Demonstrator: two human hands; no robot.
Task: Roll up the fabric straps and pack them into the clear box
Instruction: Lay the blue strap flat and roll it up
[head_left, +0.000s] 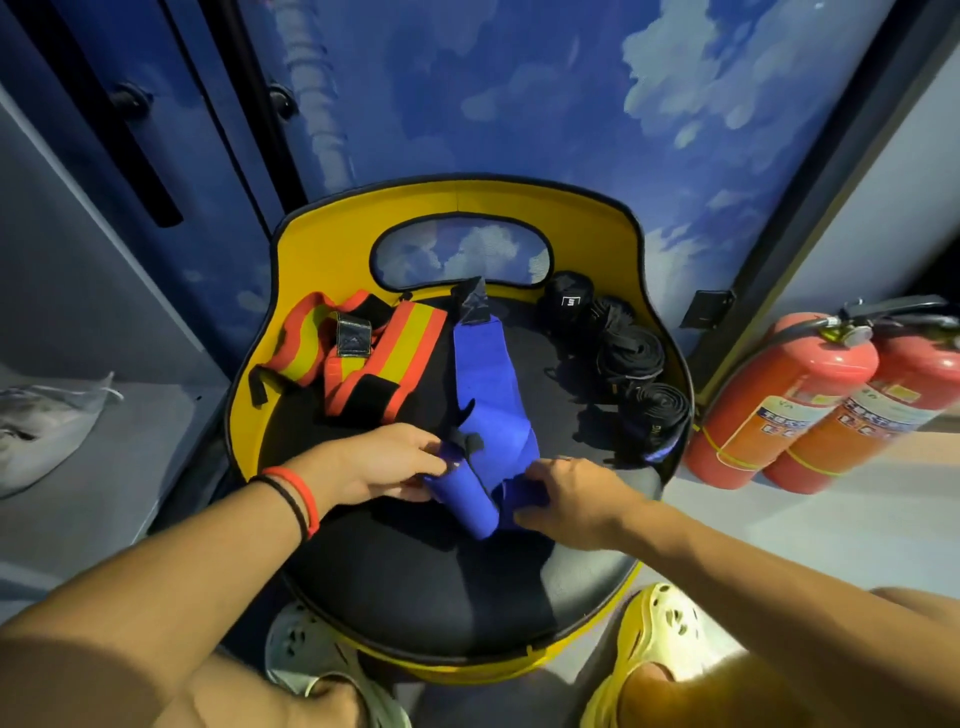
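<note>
Blue strap (485, 384), part-rolled: fingers of left hand (384, 462) and right hand (566, 493) clamp its near end; a slack grip would likely unwind the coil.

— How are the arms set?
— The left forearm (208, 545) and right forearm (727, 561), both bare, reach forward and angle inward, nearly meeting low in front.
— What is the left doing?
— The left hand (384, 462) lies palm down, fingers curled round the rolled end of the blue strap (491, 395).
— And the right?
— The right hand (566, 493) sits just beside it, back upward, knuckles bent, thumb and fingers pinching the strap's other fold.
— Anything on the wrists?
— Two bands (298, 499), one red, one black, circle the left wrist.
</note>
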